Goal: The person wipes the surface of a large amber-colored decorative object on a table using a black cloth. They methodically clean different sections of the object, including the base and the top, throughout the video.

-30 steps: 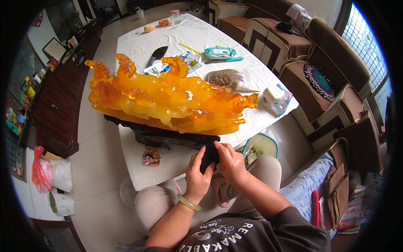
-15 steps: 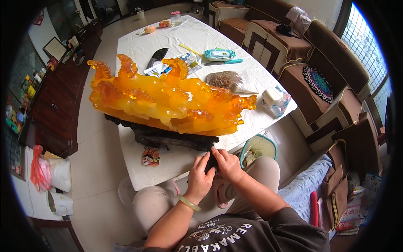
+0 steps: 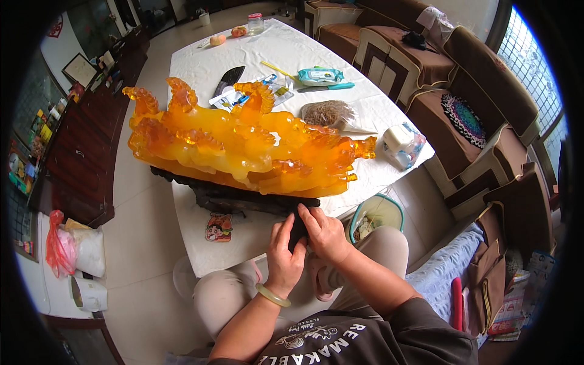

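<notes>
A large translucent orange and yellow carving of horse-like figures (image 3: 243, 143) stands on the table, mounted on a dark, rough-edged base (image 3: 243, 199). Both my hands are at the base's near right end. My left hand (image 3: 285, 252), with a pale bangle at the wrist, closes on the left side of a black piece (image 3: 297, 233). On its other side, the fingers of my right hand (image 3: 328, 232) press it near the base's edge. My fingers cover much of the piece, so I cannot tell whether it is a cloth or part of the base.
A white cloth covers the table (image 3: 207, 67). Beyond the carving lie a wipes pack (image 3: 320, 76), a black comb-like item (image 3: 230, 80) and a bag of brown strands (image 3: 328, 114). A tissue pack (image 3: 401, 145) sits at the right edge, above a bin (image 3: 378, 218). A cartoon sticker (image 3: 218, 227) lies near left.
Both hands have shifted slightly up and left, and the fingers of my right hand now reach higher against the base's end. The carving stays in place; the view has moved a little.
</notes>
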Available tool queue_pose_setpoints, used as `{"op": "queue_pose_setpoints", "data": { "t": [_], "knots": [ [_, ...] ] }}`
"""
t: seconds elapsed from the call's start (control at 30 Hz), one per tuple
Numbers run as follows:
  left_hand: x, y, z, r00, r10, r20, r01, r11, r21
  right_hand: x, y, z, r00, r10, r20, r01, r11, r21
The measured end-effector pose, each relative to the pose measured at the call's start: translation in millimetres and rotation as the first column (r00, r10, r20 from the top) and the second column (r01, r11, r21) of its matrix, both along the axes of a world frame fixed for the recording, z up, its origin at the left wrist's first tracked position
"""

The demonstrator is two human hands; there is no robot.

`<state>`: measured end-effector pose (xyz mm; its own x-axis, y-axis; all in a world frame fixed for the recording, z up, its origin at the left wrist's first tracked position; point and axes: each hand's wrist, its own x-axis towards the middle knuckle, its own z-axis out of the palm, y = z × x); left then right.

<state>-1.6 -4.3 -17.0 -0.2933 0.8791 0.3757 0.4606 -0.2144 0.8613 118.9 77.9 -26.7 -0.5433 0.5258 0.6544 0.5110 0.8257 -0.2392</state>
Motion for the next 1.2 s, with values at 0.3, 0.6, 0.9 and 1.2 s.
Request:
{"op": "queue_pose_setpoints", "data": {
  "t": [0.3, 0.6, 0.9, 1.2],
  "knots": [
    [2, 0, -11, 0.992, -0.128, 0.022, 0.129, 0.989, -0.071, 20, -2, -27, 0.999, 0.012, 0.036, -0.012, 1.0, 0.006],
    [4, 2, -1, 0.995, -0.1, -0.018, 0.1, 0.995, -0.03, 18, 10, -11, 1.0, -0.011, -0.028, 0.013, 0.997, 0.072],
    [6, -1, -16, 0.985, -0.174, 0.017, 0.174, 0.97, -0.172, 29, -4, -44, 1.0, 0.0, 0.006, 0.0, 1.0, 0.002],
    [6, 2, -3, 0.977, -0.208, 0.046, 0.211, 0.975, -0.075, 30, 9, -19, 0.984, 0.002, -0.176, 0.001, 1.0, 0.017]
  ]
}}
